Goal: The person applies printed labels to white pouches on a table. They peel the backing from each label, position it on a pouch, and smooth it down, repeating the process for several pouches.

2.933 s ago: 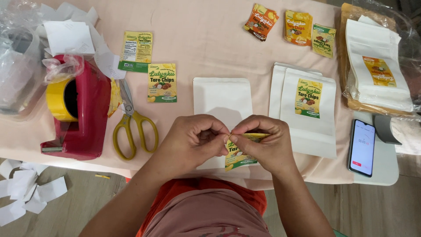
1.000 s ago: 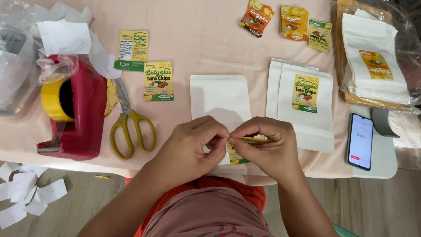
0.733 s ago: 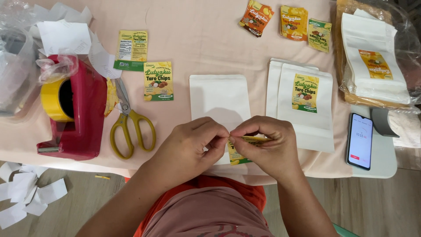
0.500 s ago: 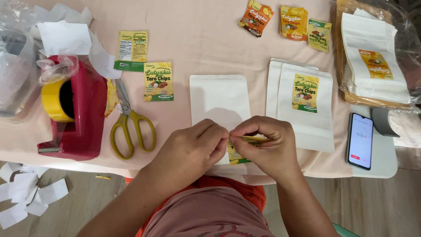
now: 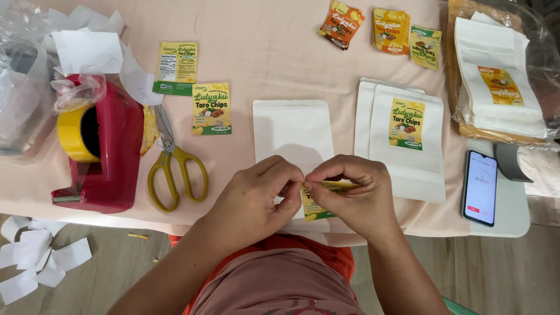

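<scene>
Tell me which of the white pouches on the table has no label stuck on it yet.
The plain white pouch just beyond the hands, beside the yellow-handled scissors. Its face is bare; the pouch to its right and the stacked ones at far right carry coloured labels.

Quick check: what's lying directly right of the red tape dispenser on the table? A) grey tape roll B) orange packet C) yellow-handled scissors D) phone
C. The yellow-handled scissors lie just right of the red tape dispenser, blades pointing away from the person; the phone sits far off near the table's right edge.

Head view, steeply down, close.
</scene>
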